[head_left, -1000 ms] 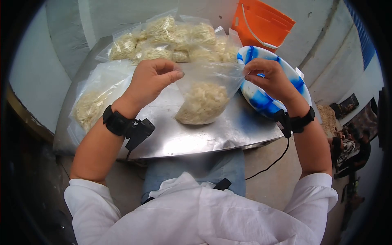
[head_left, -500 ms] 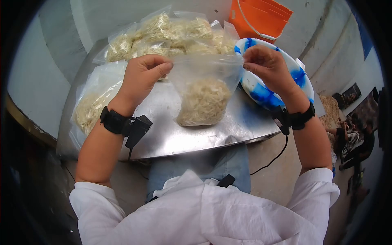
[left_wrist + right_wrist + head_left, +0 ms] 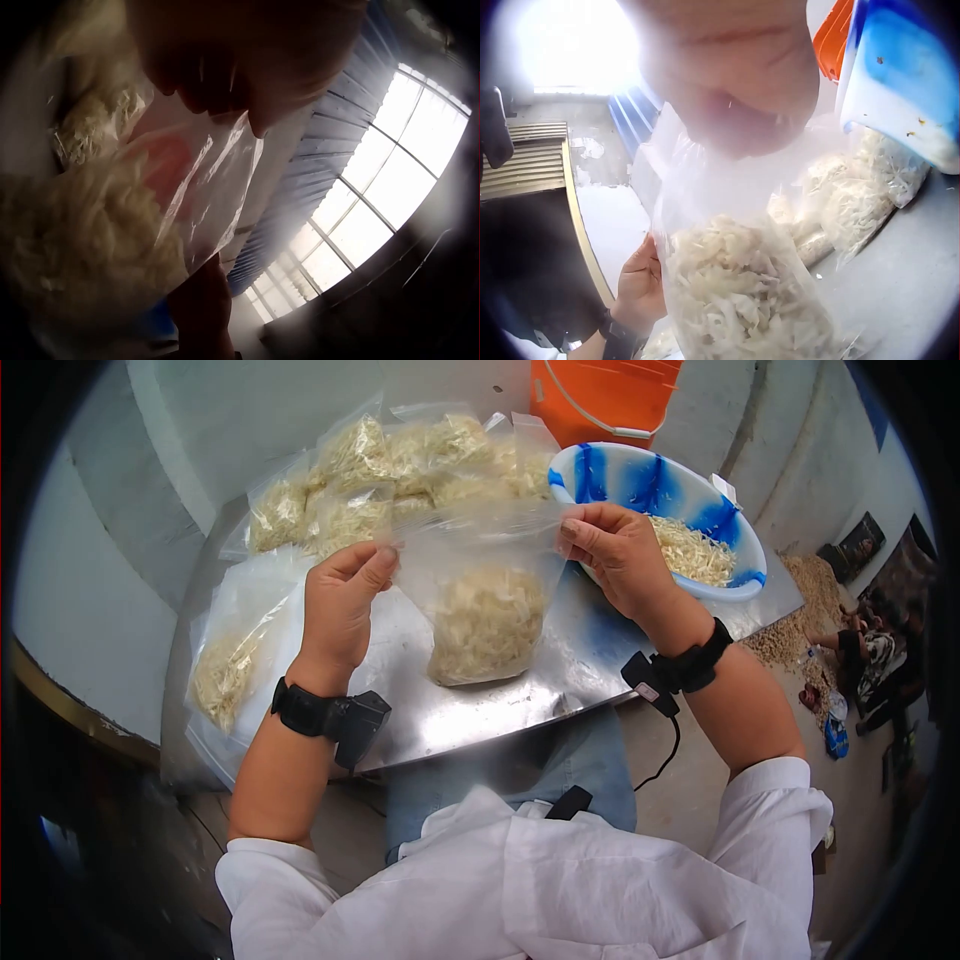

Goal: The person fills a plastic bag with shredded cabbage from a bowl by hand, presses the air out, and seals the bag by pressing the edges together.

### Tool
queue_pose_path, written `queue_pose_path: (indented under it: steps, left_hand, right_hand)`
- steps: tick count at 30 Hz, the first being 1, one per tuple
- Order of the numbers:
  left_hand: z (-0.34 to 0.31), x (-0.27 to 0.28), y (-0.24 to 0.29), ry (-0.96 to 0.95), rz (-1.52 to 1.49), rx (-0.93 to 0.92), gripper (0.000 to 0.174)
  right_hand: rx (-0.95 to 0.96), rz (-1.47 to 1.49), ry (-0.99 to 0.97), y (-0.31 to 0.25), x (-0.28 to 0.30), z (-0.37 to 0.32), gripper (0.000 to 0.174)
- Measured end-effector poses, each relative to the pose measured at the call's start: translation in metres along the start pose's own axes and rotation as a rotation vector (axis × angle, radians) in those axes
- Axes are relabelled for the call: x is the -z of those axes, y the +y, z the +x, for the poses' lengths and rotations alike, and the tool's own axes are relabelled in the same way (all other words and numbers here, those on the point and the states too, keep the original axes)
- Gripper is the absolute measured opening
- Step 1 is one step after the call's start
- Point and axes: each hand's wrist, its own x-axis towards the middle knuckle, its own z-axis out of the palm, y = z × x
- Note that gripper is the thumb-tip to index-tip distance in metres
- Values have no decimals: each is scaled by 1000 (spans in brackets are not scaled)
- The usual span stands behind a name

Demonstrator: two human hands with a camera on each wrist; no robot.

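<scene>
A clear plastic bag [image 3: 488, 625], its lower part filled with pale shredded strips, hangs upright between my hands above the metal table. At one top corner, my left hand [image 3: 343, 600] pinches the plastic between thumb and fingers. My right hand [image 3: 620, 555] pinches the opposite top corner, near the basin's rim. Seen from the right wrist, the bag's top is stretched flat and the strips [image 3: 739, 300] sit loosely inside. The left wrist view is dark, with the bag's shiny plastic [image 3: 217, 180] below the fingers.
Several filled bags [image 3: 355, 450] are piled at the table's back. Flat bags and strips [image 3: 225, 670] lie at left. A blue-and-white basin [image 3: 590, 465] with loose strips stands at right, before an orange bucket [image 3: 605, 400]. The metal table [image 3: 420, 725] ends near my lap.
The head view has shifted, and the strips inside the basin now show. My left hand has come lower and nearer my body; both hands keep their pinch on the bag.
</scene>
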Motion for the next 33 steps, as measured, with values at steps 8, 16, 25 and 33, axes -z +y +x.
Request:
queue_pose_path:
  steps: [8,16,25,33]
  left_hand:
    - [-10,-9,-4,120,-54,-51,20]
    - [-11,-11,-2,122,-40,-69,19]
    - [-13,-17,1,129,-83,-79,18]
    - [-11,-13,-1,73,-102,-92,17]
  right_hand:
    - [67,91,13,10,-1,-6,14]
    - [96,73,40,12,-1,-8,12]
    - [116,52,73,13,-3,-11,9]
    - [125,60,48,11,-6,-12,8]
